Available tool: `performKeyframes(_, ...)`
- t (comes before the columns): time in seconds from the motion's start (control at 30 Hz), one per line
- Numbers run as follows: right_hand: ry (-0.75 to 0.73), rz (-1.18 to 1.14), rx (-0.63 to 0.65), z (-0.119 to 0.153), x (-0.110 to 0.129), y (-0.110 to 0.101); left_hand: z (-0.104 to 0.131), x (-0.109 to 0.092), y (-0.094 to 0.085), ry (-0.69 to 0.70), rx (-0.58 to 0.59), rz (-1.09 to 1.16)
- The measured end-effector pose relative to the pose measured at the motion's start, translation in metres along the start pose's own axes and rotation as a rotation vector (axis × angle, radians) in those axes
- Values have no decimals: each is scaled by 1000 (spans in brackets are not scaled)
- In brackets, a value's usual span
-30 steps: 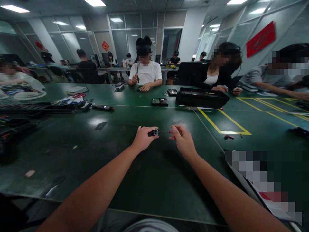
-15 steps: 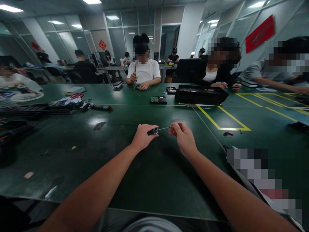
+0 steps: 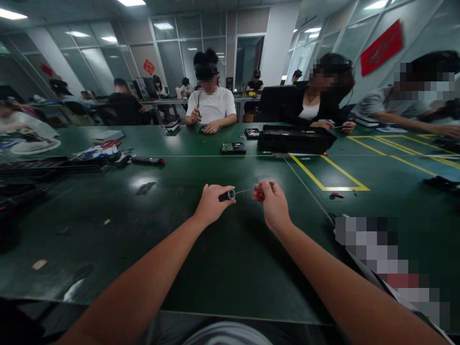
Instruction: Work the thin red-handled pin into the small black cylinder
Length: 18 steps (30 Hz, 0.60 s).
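My left hand (image 3: 212, 203) is closed around a short black tube (image 3: 230, 194) with a silver-rimmed round end facing me and slightly right. Between the fingertips of my right hand (image 3: 273, 203) is a thin screwdriver (image 3: 244, 191), its slim metal shaft pointing left at the tube's rimmed end. A reddish part of it shows at my fingers; the rest is hidden. Whether the tip goes inside the tube or stops at its mouth I cannot tell. Both hands are above the green table (image 3: 223, 268).
Across the table sit a hard drive (image 3: 233, 148) and a long black box (image 3: 296, 139). A dark pen-like tool (image 3: 148, 160) and red-handled scissors (image 3: 110, 144) lie left. Yellow tape (image 3: 345, 188) and a small red piece (image 3: 337, 195) are right. Several people work around the table.
The whole view has shifted slightly, with the background sliding left. My hands keep nearly the same pose, the screwdriver shaft still between them.
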State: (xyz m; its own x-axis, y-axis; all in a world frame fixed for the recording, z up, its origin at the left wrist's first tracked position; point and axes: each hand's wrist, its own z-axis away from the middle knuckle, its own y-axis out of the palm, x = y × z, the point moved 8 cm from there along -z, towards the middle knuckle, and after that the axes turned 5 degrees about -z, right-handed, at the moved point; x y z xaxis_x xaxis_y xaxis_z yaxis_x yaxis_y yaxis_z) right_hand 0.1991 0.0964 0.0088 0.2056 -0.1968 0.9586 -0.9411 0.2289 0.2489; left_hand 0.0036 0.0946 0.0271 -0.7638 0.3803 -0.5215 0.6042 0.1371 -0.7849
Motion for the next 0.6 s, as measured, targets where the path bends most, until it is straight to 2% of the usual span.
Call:
performKeyframes(0.23,-81,126,79,5,12,5,1,-1,0,9,-7,-1)
performKeyframes(0.4,-181,439,109,8,30,6,0,1,-2,16,-20,3)
performKeyframes(0.6,-226,384,217,10,31,12,0,4,-3,8,-28,0)
